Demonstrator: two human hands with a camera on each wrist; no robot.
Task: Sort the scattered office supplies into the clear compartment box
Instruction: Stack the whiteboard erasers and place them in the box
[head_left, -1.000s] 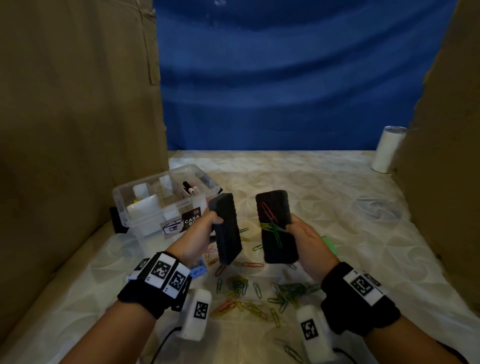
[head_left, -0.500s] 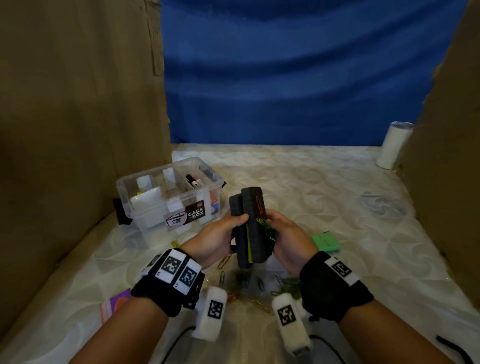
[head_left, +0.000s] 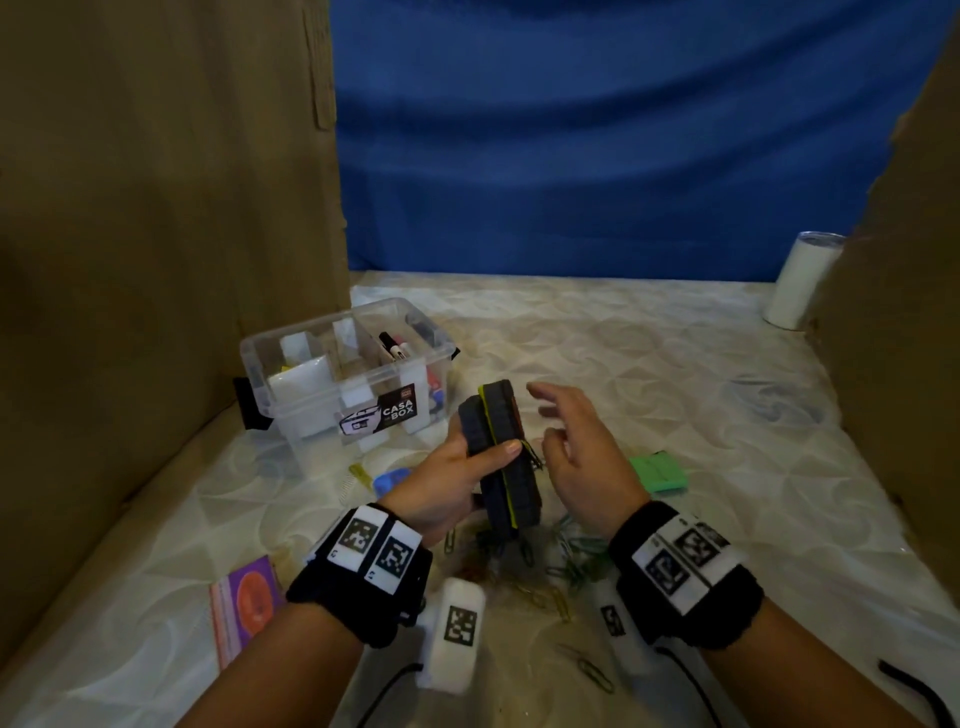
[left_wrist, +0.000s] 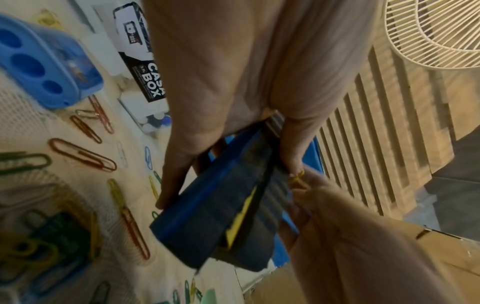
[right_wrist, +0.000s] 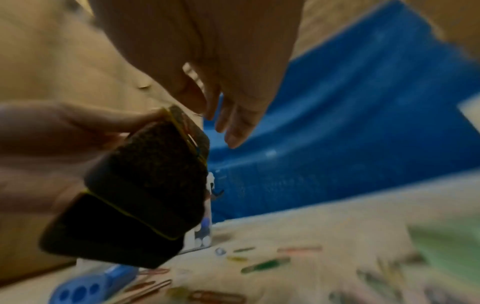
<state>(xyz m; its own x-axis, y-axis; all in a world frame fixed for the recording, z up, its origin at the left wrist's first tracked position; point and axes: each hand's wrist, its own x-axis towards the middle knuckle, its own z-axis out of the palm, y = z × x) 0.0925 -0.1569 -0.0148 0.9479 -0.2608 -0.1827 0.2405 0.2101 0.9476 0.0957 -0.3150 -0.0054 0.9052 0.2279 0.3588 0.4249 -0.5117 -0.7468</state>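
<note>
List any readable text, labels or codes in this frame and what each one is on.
"CASA BOX": black label on the clear box, also readable in the left wrist view.
Small print and logo on that label: too small to read.
Square black-and-white marker codes on the wristbands and wrist cameras: patterns, no words.
Pink booklet: print too blurred to read.

Dim, warm light; both wrist views blurred, edges distorted.

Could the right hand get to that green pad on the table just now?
Probably yes. The right hand is open, holding nothing, and the green pad lies beside it with bare table between them. The left hand alone holds the two stacked black erasers.
</note>
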